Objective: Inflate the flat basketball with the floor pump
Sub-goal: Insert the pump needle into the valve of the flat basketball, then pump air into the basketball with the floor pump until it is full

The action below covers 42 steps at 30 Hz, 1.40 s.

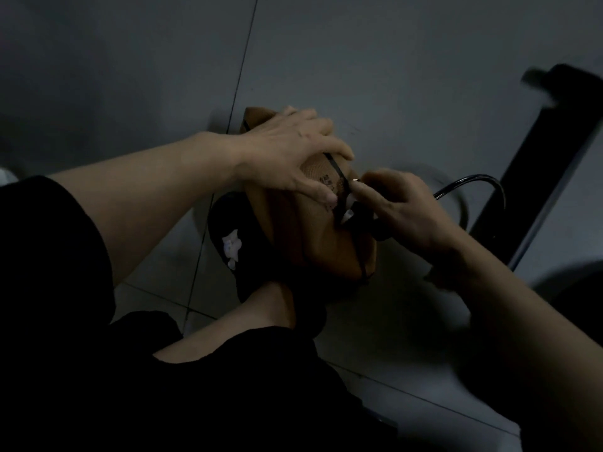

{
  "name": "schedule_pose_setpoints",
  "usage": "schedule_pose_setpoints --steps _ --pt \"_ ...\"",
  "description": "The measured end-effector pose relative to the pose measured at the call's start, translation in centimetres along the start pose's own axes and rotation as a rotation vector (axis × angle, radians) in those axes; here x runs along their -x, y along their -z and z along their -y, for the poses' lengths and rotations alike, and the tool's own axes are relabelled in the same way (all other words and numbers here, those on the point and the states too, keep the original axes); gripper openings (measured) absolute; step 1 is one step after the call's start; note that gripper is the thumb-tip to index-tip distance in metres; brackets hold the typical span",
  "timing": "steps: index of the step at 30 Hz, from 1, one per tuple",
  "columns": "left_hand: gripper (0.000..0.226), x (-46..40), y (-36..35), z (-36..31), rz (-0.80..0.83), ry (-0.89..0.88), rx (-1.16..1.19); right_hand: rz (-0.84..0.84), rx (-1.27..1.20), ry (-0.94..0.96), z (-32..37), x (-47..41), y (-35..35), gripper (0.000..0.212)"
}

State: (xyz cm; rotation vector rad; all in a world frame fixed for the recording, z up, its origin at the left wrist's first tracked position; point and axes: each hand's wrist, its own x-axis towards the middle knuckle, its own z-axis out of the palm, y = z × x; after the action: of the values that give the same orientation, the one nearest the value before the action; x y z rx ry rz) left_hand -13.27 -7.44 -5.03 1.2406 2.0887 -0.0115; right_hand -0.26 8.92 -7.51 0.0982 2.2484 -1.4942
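A flat brown basketball [306,236] with black seams lies crumpled on the grey tiled floor, leaning against my black shoe [235,243]. My left hand [290,151] lies spread over the ball's top, fingers straight, pressing it down. My right hand [404,210] pinches the black nozzle [359,213] at the end of the pump hose, with a small metal tip against the ball's surface near a seam. The black hose [473,187] arcs away to the right. The scene is dim.
A black upright bar [548,164], perhaps the pump or a furniture leg, slants up at the right. My black-clad knee and leg fill the lower left. A dark round shape [574,282] sits at the right edge. Grey floor tiles stretch beyond the ball.
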Motion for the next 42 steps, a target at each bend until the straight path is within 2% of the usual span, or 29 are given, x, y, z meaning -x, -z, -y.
schedule_pose_setpoints --steps 4,7,9,12,16,21,25,28,30,32,34,36,37,39,42 --pt "0.049 -0.6 0.3 0.0 0.027 0.002 0.138 -0.004 0.028 0.031 0.0 0.2 0.3 0.029" --pt "0.035 -0.7 -0.1 0.0 -0.046 -0.019 0.18 -0.019 0.118 0.074 0.2 0.1 -0.2 0.022" --pt "0.026 -0.8 -0.5 -0.3 -0.107 -0.017 0.204 -0.034 0.273 0.09 0.3 0.0 -0.7 0.018" --pt "0.015 -1.1 -0.8 -0.6 -0.187 -0.013 0.219 -0.011 0.549 0.044 0.8 -0.1 -1.2 0.026" --pt "0.006 -1.8 -1.3 -0.7 -0.223 0.005 0.209 0.015 0.723 -0.023 2.1 -0.1 -1.7 0.023" --pt "0.002 -2.6 -1.3 -1.0 -0.203 0.036 0.129 0.037 0.684 -0.052 2.0 -0.6 -2.0 0.024" --pt "0.012 -3.5 -0.9 -1.5 -0.212 0.032 0.052 -0.004 0.628 0.016 0.8 -0.9 -0.8 0.021" --pt "0.018 -4.3 -0.3 -2.5 -0.205 -0.009 -0.046 -0.136 0.468 0.087 -0.6 -0.1 0.9 0.028" --pt "0.018 -5.2 0.6 -3.4 -0.173 -0.075 -0.179 -0.335 0.346 0.064 -1.4 0.4 2.5 0.035" --pt "0.02 -6.4 1.7 -4.7 -0.105 -0.176 -0.304 -0.637 0.251 -0.054 -2.5 1.0 4.7 0.032" --pt "0.024 -7.5 2.6 -6.1 -0.027 -0.285 -0.411 -0.929 0.174 -0.251 -4.4 1.7 7.3 0.02" --pt "0.025 -8.7 2.9 -7.2 0.028 -0.367 -0.523 -1.102 0.147 -0.503 -7.4 2.3 9.9 0.023" --pt "0.026 -9.2 2.9 -7.7 0.057 -0.385 -0.566 -1.099 0.134 -0.643 -8.9 2.5 10.9 0.032" --pt "0.026 -9.8 2.9 -8.0 0.12 -0.383 -0.596 -0.962 -0.011 -0.811 -11.5 2.5 11.9 0.043" --pt "0.022 -10.2 3.5 -8.0 0.2 -0.346 -0.571 -0.8 -0.241 -0.846 -13.4 1.9 11.7 0.036"
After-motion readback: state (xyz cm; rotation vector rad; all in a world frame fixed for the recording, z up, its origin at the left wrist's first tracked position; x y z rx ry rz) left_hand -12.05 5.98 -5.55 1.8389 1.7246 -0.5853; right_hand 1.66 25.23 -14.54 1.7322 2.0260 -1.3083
